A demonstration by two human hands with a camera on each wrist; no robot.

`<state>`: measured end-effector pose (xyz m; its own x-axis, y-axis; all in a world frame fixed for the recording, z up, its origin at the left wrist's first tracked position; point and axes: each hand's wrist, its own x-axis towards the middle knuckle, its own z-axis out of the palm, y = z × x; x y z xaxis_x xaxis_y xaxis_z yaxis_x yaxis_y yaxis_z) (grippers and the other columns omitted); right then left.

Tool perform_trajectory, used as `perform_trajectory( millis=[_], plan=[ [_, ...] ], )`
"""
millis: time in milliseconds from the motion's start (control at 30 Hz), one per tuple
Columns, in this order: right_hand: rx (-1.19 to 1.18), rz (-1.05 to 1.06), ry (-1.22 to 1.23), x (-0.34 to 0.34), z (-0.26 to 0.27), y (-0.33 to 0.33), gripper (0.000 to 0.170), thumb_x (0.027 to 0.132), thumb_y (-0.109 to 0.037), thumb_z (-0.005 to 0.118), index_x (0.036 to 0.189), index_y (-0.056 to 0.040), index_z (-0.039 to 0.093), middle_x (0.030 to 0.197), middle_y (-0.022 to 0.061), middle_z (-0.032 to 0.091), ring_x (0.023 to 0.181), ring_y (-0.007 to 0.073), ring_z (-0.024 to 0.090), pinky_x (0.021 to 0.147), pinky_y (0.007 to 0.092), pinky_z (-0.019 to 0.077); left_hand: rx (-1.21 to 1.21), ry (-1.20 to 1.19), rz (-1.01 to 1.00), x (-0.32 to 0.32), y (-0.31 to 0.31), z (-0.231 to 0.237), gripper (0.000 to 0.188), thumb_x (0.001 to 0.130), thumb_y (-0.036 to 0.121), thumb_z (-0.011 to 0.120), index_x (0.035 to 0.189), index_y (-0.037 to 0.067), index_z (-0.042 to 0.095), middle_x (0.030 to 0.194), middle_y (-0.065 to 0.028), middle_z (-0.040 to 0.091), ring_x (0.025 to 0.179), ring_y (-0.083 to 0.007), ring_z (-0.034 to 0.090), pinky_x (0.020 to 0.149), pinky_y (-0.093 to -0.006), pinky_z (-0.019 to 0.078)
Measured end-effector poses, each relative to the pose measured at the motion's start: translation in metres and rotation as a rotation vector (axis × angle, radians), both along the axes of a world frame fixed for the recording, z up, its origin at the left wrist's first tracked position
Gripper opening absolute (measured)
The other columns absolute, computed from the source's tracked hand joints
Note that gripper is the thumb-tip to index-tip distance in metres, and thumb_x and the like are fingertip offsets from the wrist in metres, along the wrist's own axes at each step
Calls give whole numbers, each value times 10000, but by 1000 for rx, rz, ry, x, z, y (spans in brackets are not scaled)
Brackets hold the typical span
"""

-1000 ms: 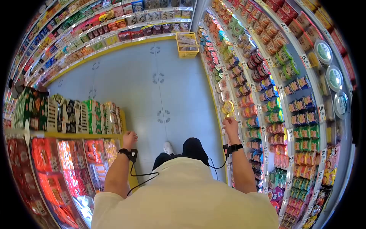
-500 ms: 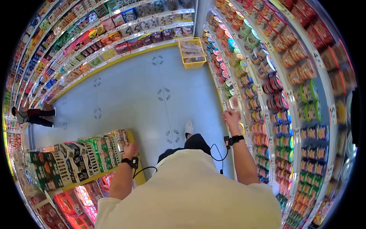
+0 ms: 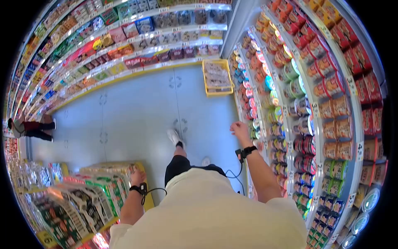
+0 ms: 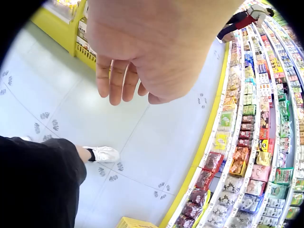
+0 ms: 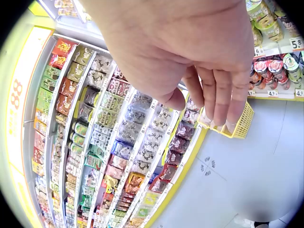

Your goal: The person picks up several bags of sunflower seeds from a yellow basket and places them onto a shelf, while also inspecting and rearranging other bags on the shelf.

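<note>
The left hand point(image 3: 137, 176) hangs low beside the packaged goods point(image 3: 108, 191) on the island display; in the left wrist view the hand point(image 4: 147, 52) has relaxed, slightly bent fingers and holds nothing. Out in front on the right, the right hand point(image 3: 240, 129) is held near the shelves of cup noodles point(image 3: 299, 126). The right wrist view shows that hand point(image 5: 190, 61) empty, its fingers loosely bent and hanging. A yellow basket point(image 3: 218, 92) with clear-wrapped packs point(image 3: 216, 74) stands on the floor ahead, apart from both hands.
Shelves of bagged snacks point(image 3: 124, 58) curve along the far and left sides. Another person point(image 3: 35, 129) stands at the far left by them. Blue-grey floor point(image 3: 137, 108) with footprint marks lies between the shelves. The wearer's forward shoe point(image 3: 175, 137) is on it.
The basket and right-hand shelves appear closer and lower in view as the wearer steps forward. The left hand appears lower, beside the island's goods. Both hands remain empty.
</note>
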<state>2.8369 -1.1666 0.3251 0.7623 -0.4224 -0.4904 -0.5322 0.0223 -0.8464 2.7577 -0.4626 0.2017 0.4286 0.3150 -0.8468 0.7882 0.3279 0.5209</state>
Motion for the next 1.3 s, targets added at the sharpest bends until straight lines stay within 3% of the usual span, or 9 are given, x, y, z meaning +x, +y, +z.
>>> perform_trajectory(
  millis=[33, 67, 167, 300, 400, 567, 733, 933, 1300],
  plan=[
    [-8, -7, 8, 22, -3, 2, 187, 921, -171, 643, 996, -6, 692, 876, 75, 706, 786, 169, 712, 631, 310, 574, -196, -74, 52, 19, 28, -36, 256, 962, 225, 585, 1162, 64, 579, 1042, -143, 657, 811, -300, 690, 617, -408, 562],
    [-18, -14, 19, 42, -5, 5, 188, 921, -170, 640, 995, -6, 691, 873, 75, 706, 784, 170, 711, 630, 312, 574, -142, 9, -97, 55, 31, -36, 234, 952, 242, 609, 1148, 116, 590, 1015, -138, 655, 796, -296, 684, 599, -410, 556],
    [-21, -65, 41, 99, -6, 9, 183, 922, -169, 633, 975, -2, 686, 859, 80, 705, 777, 172, 711, 621, 315, 574, 3, -37, 71, 153, -19, 26, 219, 964, 178, 568, 1078, -9, 557, 909, -142, 640, 688, -261, 644, 523, -389, 520],
    [31, -141, 108, 166, -19, 13, 175, 927, -165, 626, 964, 2, 666, 859, 92, 710, 773, 178, 712, 615, 324, 580, 60, -19, -195, 288, -20, 26, 292, 953, 200, 584, 1161, -5, 586, 1022, -161, 683, 826, -270, 707, 666, -362, 573],
    [81, -191, 197, 196, -28, 14, 182, 930, -172, 624, 965, 4, 647, 879, 108, 715, 781, 194, 719, 623, 345, 594, 139, -90, -415, 381, -44, 51, 331, 946, 196, 595, 1189, -27, 583, 1039, -159, 692, 814, -255, 707, 672, -368, 578],
    [134, -230, 237, 258, -51, -10, 209, 900, -183, 636, 975, 12, 644, 893, 132, 719, 797, 235, 726, 648, 380, 609, 109, -148, -477, 502, -88, 50, 336, 958, 211, 582, 1196, -25, 589, 1031, -149, 700, 815, -241, 708, 679, -350, 574],
    [149, -205, 271, 324, -94, -37, 263, 910, -235, 604, 954, 21, 649, 870, 135, 720, 777, 240, 725, 665, 375, 609, 160, -160, -545, 554, -133, 69, 335, 975, 236, 604, 1217, 5, 587, 1045, -119, 698, 843, -224, 702, 711, -340, 569],
    [187, -195, 419, 445, -173, -81, 212, 912, -193, 597, 941, 14, 634, 822, 129, 723, 665, 223, 725, 569, 363, 603, 229, -64, -500, 589, -173, 53, 266, 996, 203, 599, 1203, 36, 602, 1058, -104, 701, 881, -227, 710, 737, -350, 573],
    [434, -310, 627, 626, -430, -140, 203, 937, -218, 559, 971, -29, 625, 865, 144, 724, 715, 265, 730, 645, 425, 608, 320, 101, -338, 660, -269, 46, 233, 1015, 169, 594, 1196, 22, 602, 1050, -111, 702, 882, -215, 712, 728, -319, 573]
  ],
)
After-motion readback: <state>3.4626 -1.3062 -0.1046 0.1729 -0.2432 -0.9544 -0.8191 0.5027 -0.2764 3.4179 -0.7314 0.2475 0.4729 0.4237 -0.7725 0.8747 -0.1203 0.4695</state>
